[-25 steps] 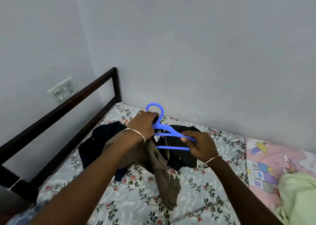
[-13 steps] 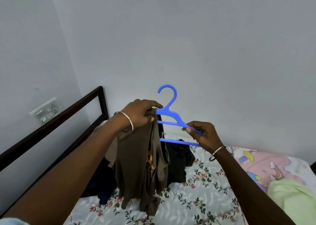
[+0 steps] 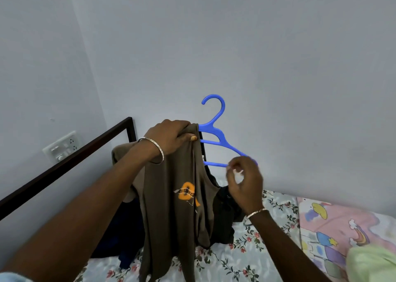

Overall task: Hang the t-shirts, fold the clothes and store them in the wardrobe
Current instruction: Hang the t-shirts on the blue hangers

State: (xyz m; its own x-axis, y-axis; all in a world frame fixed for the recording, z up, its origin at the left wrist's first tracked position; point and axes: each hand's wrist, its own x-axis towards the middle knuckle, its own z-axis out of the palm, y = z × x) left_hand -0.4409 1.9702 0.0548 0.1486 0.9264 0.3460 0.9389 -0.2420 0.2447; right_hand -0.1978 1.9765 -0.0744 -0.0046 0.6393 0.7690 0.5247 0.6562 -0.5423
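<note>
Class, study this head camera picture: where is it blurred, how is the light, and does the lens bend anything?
Head view: the right hand is smeared by motion blur, while the left hand, brown t-shirt and blue hanger are sharp; light is soft and even, without glare; the wide lens bows the dark bed rail and wall corner.

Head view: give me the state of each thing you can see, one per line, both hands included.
blue hanger: held up, hook upward, right end bare.
brown t-shirt: gathered at the hanger's left end, hanging down toward the bed.
left hand: shut on the brown t-shirt at the hanger.
right hand: blurred near the hanger's right end; grip unclear.
dark clothes: heaped on the bed sheet, unfolded.
</note>
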